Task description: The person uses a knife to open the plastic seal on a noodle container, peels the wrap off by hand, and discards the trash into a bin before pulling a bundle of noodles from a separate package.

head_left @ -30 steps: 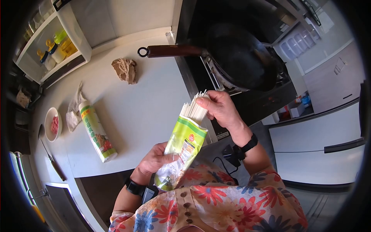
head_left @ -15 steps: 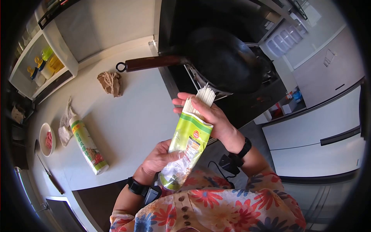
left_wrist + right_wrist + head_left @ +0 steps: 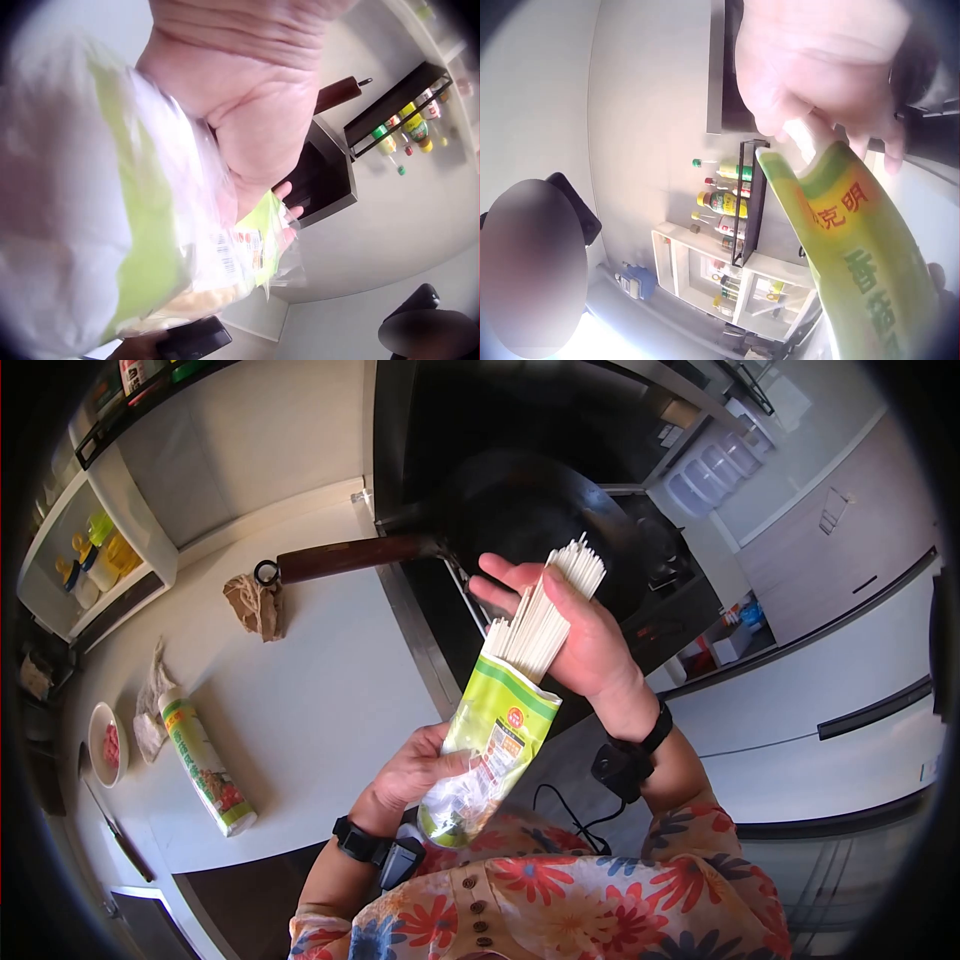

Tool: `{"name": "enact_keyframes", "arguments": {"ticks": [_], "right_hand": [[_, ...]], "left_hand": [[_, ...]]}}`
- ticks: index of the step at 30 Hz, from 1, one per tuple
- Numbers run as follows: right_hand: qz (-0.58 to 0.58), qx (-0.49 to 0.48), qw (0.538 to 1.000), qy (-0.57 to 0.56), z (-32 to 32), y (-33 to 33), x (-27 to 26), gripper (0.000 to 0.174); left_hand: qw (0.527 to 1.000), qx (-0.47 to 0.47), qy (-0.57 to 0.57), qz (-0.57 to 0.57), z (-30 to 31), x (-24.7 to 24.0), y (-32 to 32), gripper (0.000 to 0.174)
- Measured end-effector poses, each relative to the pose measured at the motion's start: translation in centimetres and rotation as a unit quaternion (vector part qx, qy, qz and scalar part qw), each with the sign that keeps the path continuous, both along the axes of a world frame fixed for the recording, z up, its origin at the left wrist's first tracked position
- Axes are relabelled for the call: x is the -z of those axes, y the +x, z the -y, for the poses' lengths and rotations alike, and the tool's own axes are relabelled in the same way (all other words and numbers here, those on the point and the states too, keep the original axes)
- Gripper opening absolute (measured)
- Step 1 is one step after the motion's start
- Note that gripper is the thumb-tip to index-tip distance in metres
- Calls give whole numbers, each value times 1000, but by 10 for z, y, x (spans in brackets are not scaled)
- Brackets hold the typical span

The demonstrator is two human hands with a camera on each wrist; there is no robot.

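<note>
My left hand [image 3: 410,772] grips a green-and-clear packet [image 3: 515,695] by its lower part, with the thumb across its front. From its torn upper end a bundle of white dried noodles [image 3: 545,622] sticks out, tilted up to the right. The noodles lie against the palm of my right hand [image 3: 605,665], whose thumb crosses over them while the fingers reach out behind. In the left wrist view the packet [image 3: 146,202] fills the left side. The right wrist view shows its printed green face [image 3: 866,255] below the hand.
A black wok [image 3: 510,495] sits on the stove, its brown handle [image 3: 350,557] over the counter [image 3: 330,660]. Crumpled brown paper [image 3: 255,608], a second, upright-printed packet [image 3: 207,762], a bowl of pink meat [image 3: 108,745] and a knife [image 3: 117,830] lie leftward.
The noodles stand further out of the packet. My right hand has gone from pinching their ends to holding them against its palm, and has moved up and right. The view has shifted rightward.
</note>
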State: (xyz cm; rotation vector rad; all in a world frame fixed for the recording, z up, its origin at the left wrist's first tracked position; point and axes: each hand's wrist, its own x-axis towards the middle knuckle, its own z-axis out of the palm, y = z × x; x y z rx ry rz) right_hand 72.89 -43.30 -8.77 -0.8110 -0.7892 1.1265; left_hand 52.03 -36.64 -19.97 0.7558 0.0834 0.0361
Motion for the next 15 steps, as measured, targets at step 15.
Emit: {"name": "enact_keyframes", "arguments": {"ticks": [15], "right_hand": [[-41, 61, 997, 32, -4, 86, -68, 27]], "left_hand": [[999, 21, 18, 26, -1, 6, 31, 36]]}}
